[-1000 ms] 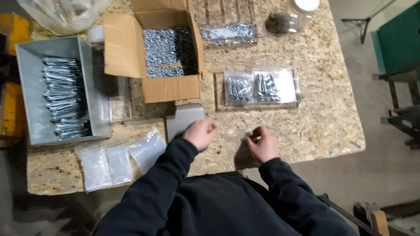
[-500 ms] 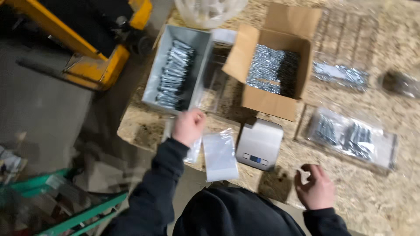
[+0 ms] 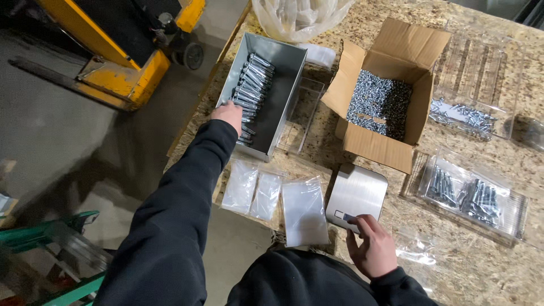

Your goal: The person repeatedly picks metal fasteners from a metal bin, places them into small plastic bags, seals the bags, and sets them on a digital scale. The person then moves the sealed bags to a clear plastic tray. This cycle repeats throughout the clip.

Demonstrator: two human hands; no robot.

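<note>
While reaching toward ten o'clock, left hand [image 3: 228, 115] rests with loose, parted grip on long steel bolts [image 3: 250, 85] inside grey metal bin [image 3: 286, 56]: probably heavy, rigid, slick, best pinched mid-shank. Right hand [image 3: 373, 249], fingers spread, touching small silver scale [image 3: 357, 194].

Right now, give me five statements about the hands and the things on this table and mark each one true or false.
1. The left hand reaches into the grey metal bin of long bolts. True.
2. The right hand rests in the cardboard box. False: its fingers touch the front edge of the small silver scale.
3. The cardboard box holds small screws. True.
4. The clear plastic bags near the table edge are full of bolts. False: they lie flat and look empty.
5. The scale has a bag on it. False: its top is bare.
</note>
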